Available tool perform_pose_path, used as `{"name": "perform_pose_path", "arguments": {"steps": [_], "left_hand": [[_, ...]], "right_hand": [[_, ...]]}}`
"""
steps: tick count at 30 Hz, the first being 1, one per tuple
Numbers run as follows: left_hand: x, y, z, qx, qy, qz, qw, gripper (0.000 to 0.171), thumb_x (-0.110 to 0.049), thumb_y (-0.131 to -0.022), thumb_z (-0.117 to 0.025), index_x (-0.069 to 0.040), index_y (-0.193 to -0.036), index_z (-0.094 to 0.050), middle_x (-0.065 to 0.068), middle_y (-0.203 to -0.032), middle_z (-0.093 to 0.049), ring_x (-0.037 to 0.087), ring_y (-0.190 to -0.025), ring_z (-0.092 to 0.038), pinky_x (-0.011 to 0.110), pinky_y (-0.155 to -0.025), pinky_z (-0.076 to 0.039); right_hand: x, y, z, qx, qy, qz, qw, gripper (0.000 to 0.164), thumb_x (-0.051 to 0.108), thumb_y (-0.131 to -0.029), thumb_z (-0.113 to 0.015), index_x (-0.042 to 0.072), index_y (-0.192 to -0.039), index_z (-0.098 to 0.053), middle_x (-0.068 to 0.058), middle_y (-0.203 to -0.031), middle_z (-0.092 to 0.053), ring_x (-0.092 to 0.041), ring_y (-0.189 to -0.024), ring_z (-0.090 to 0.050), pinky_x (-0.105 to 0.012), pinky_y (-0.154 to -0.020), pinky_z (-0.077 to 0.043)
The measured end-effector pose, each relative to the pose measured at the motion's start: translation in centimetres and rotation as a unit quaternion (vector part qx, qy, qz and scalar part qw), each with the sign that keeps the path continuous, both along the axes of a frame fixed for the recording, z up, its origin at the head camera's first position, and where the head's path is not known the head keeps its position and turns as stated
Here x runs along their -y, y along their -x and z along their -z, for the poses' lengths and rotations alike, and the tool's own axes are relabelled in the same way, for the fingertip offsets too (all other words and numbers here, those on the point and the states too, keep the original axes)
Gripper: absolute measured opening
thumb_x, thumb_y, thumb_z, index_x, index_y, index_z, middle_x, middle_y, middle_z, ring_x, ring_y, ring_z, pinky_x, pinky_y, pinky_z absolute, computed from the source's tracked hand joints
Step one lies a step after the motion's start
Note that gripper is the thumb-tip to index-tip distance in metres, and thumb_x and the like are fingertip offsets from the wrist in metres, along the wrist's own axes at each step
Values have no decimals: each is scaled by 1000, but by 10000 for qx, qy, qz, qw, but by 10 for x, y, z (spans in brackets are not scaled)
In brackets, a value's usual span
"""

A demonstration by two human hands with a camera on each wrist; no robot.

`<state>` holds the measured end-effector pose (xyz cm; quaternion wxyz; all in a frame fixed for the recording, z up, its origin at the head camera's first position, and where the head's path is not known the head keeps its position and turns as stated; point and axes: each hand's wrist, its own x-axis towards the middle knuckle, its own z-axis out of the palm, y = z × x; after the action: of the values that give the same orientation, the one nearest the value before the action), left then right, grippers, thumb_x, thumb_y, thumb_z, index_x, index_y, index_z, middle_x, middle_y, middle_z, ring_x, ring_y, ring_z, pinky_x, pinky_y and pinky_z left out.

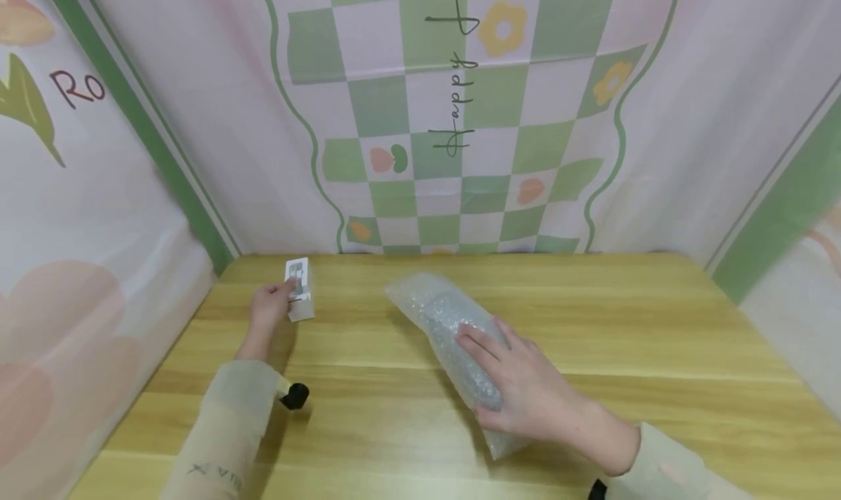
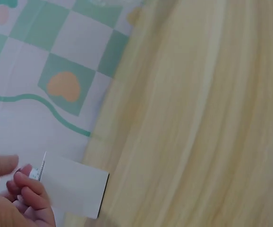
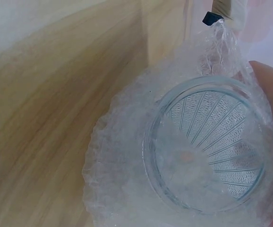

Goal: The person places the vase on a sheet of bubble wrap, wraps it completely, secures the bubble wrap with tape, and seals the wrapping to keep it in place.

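My right hand (image 1: 525, 387) grips a bubble-wrapped bundle (image 1: 436, 317) lying slantwise over the table, thumb on its near side and fingers across the top. Through the wrap, the right wrist view shows the round rim and ribbed, textured inside of a clear glass (image 3: 226, 120). Towards the table's far left corner, my left hand (image 1: 268, 306) pinches a small white box (image 1: 301, 306) with a grey picture on its top. A plain white side of that box shows in the left wrist view, beside the curled fingers (image 2: 35, 198); what the fingertips touch there is partly hidden.
The wood-grain table (image 1: 355, 412) runs back to a curtain (image 1: 434, 106) with green and white checks. More cloth hangs along the left and right sides. A small black piece (image 1: 296, 395) sticks out at the left sleeve cuff.
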<state>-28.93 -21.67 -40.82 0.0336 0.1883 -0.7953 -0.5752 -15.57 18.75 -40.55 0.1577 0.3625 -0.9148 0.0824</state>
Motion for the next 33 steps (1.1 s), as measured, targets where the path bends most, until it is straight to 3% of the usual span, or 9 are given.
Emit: {"name": "perform_pose_path", "arguments": {"steps": [5,9,15,22,25,29,33], "left_hand": [[-2,1,1,-107,-1321,-376,9905,33,-17,-106,-56,12,-123,-57,-1,-80,-54,4,-65,-48,16,-57,-45],[-3,0,1,-262,-1858,-556,9807,14,-10,-104,-57,3,-106,-58,-3,-73,-54,2,-59,-47,13,-52,-42],[-9,-4,2,-639,-2290,-680,9690,5,-1,-96,-54,-1,-94,-59,-2,-75,-56,5,-61,-50,13,-54,-45],[-18,-11,12,-1264,-2254,-1128,9594,19,6,-80,-50,-8,-68,-50,3,-78,-57,8,-64,-58,18,-65,-54],[-19,-15,15,-1378,-2565,-1048,9509,19,6,-83,-49,-8,-70,-50,1,-75,-59,7,-66,-62,18,-70,-56],[-13,-23,17,-990,-3115,-846,9413,24,-1,-96,-51,-7,-74,-53,-2,-65,-59,7,-65,-63,16,-70,-57],[-8,-27,17,-268,-3140,-652,9468,19,-12,-103,-55,-5,-86,-55,-3,-68,-57,8,-67,-60,16,-73,-57]], "right_hand": [[0,0,-1,30,-17,-14,10000,96,46,-75,-84,6,-153,-44,-11,-158,-43,-56,-135,-40,-69,-92,-51],[0,0,-1,31,-12,1,10000,96,46,-75,-83,6,-153,-44,-11,-158,-43,-56,-136,-40,-69,-92,-51],[0,0,-2,35,10,48,10000,97,46,-75,-84,6,-153,-44,-11,-157,-43,-56,-136,-39,-69,-93,-50],[0,0,-1,66,13,15,10000,97,46,-75,-83,6,-153,-43,-11,-158,-42,-56,-136,-39,-70,-94,-49],[0,0,-1,83,14,51,10000,96,46,-75,-83,6,-154,-43,-10,-158,-42,-56,-137,-38,-70,-94,-49],[0,0,0,152,24,64,9999,97,46,-76,-83,6,-154,-42,-11,-159,-42,-56,-137,-38,-71,-94,-48],[1,-1,0,128,30,52,9999,96,46,-76,-83,6,-154,-42,-11,-159,-42,-57,-136,-38,-71,-93,-48]]}}
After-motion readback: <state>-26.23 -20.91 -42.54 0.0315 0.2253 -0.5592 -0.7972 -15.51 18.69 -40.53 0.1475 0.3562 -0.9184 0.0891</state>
